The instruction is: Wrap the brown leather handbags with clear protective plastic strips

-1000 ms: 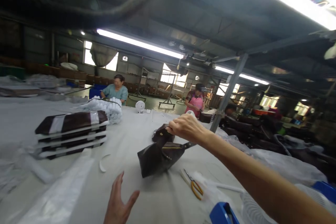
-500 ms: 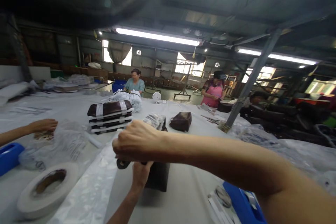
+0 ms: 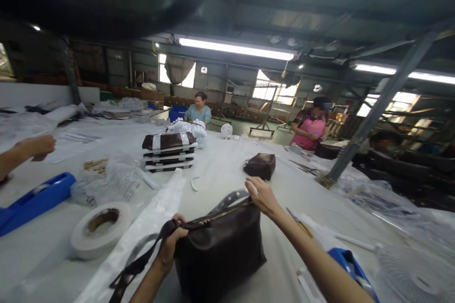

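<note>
A dark brown leather handbag (image 3: 223, 241) stands upright in front of me, its zipped top edge facing up. My left hand (image 3: 169, 244) is closed on the bag's left top corner, where a dark strap (image 3: 131, 270) hangs down over the table. At the opposite end of the zipper, my right hand (image 3: 261, 195) pinches the right top corner. Behind the top edge a pale dotted strip (image 3: 232, 196) shows, partly hidden by the bag. Just beyond my right hand lies another dark brown bag (image 3: 261, 165).
Left of me are a white tape roll (image 3: 103, 227), a blue tape dispenser (image 3: 39, 201) and a co-worker's hand (image 3: 37, 147). Wrapped bags (image 3: 168, 151) are stacked ahead. To the right lie scissors (image 3: 300, 222), another blue dispenser (image 3: 351, 272) and a white fan (image 3: 419, 270). A slanted post (image 3: 377, 109) rises there.
My right arm has uncrossed from over my left and moved to the bag's right end. The bag now shows its broad side. The view has turned slightly left.
</note>
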